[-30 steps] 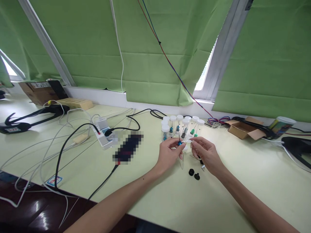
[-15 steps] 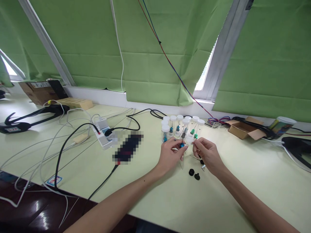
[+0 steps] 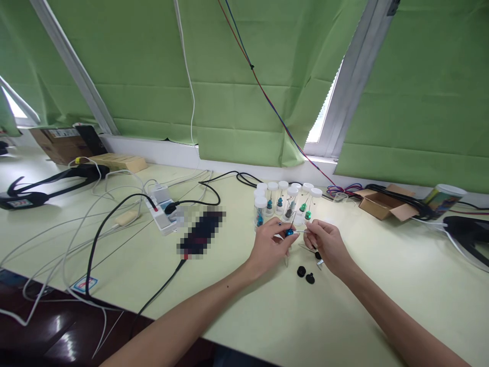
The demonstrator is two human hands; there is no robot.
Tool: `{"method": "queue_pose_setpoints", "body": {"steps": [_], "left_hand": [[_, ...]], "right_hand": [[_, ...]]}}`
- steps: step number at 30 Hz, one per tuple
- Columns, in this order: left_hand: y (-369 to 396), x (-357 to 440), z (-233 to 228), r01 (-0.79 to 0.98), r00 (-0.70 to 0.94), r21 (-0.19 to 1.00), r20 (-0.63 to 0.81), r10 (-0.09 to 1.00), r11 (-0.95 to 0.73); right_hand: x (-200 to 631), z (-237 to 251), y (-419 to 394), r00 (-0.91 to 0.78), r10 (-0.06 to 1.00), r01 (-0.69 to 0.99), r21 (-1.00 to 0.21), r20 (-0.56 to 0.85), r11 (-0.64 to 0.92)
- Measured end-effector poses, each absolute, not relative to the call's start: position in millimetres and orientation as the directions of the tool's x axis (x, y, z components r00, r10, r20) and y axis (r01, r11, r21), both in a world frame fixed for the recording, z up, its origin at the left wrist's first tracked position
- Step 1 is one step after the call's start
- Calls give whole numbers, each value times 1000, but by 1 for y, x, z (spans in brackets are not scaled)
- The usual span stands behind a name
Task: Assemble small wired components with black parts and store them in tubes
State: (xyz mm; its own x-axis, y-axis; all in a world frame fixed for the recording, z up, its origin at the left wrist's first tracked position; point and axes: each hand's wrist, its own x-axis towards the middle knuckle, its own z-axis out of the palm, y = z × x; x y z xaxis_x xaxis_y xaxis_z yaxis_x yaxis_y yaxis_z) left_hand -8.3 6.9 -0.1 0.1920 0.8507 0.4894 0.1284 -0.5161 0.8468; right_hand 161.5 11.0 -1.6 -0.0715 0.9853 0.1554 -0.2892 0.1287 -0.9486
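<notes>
My left hand [image 3: 269, 244] pinches a small blue part [image 3: 289, 233] with a thin metal pin sticking out to the right. My right hand [image 3: 327, 244] holds the far end of that pin between its fingertips. Both hands hover just above the pale green table [image 3: 382, 285], in front of a cluster of clear vials with white caps [image 3: 284, 201] that hold blue, green and dark parts. Two small black knobs [image 3: 305, 274] lie on the table below my hands, next to a thin clear piece.
A white power strip [image 3: 162, 208] with black and white cables sprawls at left, beside a blurred dark device [image 3: 200, 232]. An open cardboard box [image 3: 382, 202] and a printed cup [image 3: 443, 199] stand at right. Green blinds hang behind.
Both hands have sunk slightly toward the table and drawn closer together. The blue part has shifted a little right and down with my left hand.
</notes>
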Motion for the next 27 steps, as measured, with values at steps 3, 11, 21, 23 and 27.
{"method": "queue_pose_setpoints", "body": {"steps": [3, 11, 21, 23, 27], "left_hand": [[6, -8, 2, 94, 187, 867, 468, 864, -490], [11, -10, 3, 18, 119, 918, 391, 913, -396], [12, -11, 1, 46, 125, 918, 387, 914, -395], [12, -10, 1, 18, 127, 921, 385, 914, -390], [13, -9, 0, -25, 117, 927, 375, 919, -375]], "right_hand": [[161, -2, 11, -72, 985, -276, -952, 157, 131], [161, -1, 9, -51, 973, -184, -960, 226, 213], [160, -1, 8, -16, 962, -149, -952, 274, 268], [160, -1, 8, -20, 964, -152, -953, 266, 260], [160, 0, 7, -19, 969, -142, -960, 248, 243]]}}
